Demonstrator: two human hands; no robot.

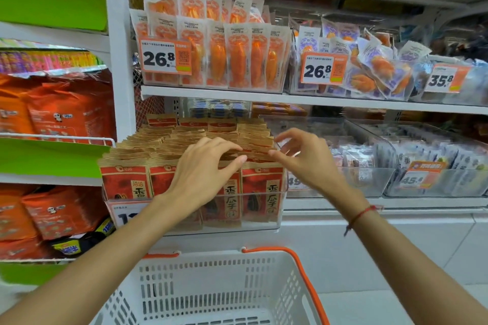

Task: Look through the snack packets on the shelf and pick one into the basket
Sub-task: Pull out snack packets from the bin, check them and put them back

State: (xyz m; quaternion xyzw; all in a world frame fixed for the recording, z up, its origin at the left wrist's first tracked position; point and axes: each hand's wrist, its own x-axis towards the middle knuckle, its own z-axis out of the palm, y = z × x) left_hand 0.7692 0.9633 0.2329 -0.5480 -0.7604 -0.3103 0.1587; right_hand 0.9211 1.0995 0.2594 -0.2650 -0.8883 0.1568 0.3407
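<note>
The basket (211, 285), white with slotted walls and an orange handle (303, 280), sits nearest the camera, below the 2 forearms and in front of the shelf; what shows of its inside holds no packet.

Above it, both hands work in the clear bin (280, 208) of red-and-brown packets (261, 187), which stand upright in tight rows. The left hand (203, 169) lies over the front rows, its fingers curled down onto the packet tops, thumb pressed toward the forefinger as if parting or pinching an edge. The right hand (303, 155) hovers at the bin's right side, fingers loosely bent and spread, its thumb tip touching the top of a packet; it grips nothing that can be seen.

By my judgement this is the looking-through step: no packet is lifted clear of the rows yet. The next move calls for pinching 1 packet by its top seam, drawing it straight up out of the tight stack, then lowering it into the basket below.

Around: orange-fruit packs (237, 58) on the shelf above with 2 tags reading 26.8 (165, 57), bins of pale wrapped snacks (433, 158) to the right, big orange bags (66, 111) to the left. The bin's front wall and the neighbouring packets may drag on the one being pulled.
</note>
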